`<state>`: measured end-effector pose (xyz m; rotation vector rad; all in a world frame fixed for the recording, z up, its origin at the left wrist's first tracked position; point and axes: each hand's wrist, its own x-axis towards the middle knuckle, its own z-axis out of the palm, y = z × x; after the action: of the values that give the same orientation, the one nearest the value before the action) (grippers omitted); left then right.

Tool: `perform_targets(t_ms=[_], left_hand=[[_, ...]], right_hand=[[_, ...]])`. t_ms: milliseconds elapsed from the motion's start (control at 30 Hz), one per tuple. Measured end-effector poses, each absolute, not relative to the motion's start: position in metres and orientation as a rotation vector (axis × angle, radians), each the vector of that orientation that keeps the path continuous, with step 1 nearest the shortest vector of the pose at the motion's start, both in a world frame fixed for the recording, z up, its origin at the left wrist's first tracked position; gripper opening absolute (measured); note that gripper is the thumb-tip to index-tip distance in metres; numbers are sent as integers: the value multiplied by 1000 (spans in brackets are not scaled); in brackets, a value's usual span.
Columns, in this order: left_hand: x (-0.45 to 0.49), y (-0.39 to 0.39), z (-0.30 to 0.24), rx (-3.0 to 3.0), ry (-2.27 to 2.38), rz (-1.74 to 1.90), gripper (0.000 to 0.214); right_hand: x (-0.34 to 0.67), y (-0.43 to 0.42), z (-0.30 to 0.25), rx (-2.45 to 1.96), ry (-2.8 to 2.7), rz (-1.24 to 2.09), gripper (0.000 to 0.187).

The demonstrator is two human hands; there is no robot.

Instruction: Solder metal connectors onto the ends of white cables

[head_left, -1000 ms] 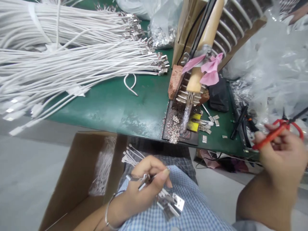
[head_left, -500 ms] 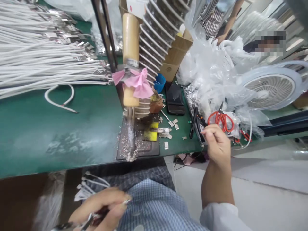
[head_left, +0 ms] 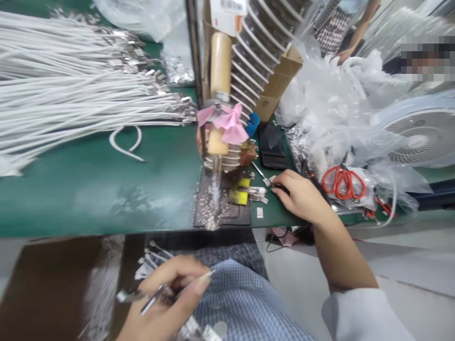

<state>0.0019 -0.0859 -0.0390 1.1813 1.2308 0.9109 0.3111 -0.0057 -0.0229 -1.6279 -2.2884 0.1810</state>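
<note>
My left hand [head_left: 174, 293] is low in front of my body, thumb and forefinger pinching a small shiny metal piece [head_left: 212, 273]. More shiny metal parts [head_left: 152, 299] stick out between its curled fingers; their kind is unclear. White cable ends [head_left: 154, 258] show behind this hand. At the table's front edge my right hand [head_left: 298, 194] is closed, fingertips beside small metal plates [head_left: 271, 179]. Something thin and dark shows between those fingers, too small to name. Left of it, a soldering iron [head_left: 217, 142] with a pink bow [head_left: 232, 124] points down over a debris-covered dark pad [head_left: 227, 213].
Many white cables [head_left: 88, 94] with metal ends lie at the left. One loose cable [head_left: 124, 147] curls on the green table [head_left: 85, 189]. A ribbed hose [head_left: 259, 52], phone [head_left: 272, 147], red-handled scissors [head_left: 343, 182], plastic bags and a fan [head_left: 423, 137] stand around. Another person's arm [head_left: 359, 33] shows behind.
My right hand has moved left and down to the metal plates on the table. My left hand stays low, its pinch now a little higher. The whole view has shifted.
</note>
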Motion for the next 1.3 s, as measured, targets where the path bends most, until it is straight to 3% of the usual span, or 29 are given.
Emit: perform_targets(t_ms=[100,300,467,633,1300], left_hand=[[-1,-84,-39,1126,1144,908,9],[-5,-81,-49,1194,887,957,8],[-1,-79,-48,1156,831,972,14],[-3,-77,-44,1203,866,928,12],[-4,-77,-41,1366,935,894,14]], right_hand=[[313,-4,-23,-1640,-2306,135,3],[298,-29,-15,-1563,-2158,88,10],[242,-76,-17,-1260,-1936,662,18],[187,-92,-44,-1043,-1654,907,12],[179,-94,-53,-1050,-1518,1010,12]])
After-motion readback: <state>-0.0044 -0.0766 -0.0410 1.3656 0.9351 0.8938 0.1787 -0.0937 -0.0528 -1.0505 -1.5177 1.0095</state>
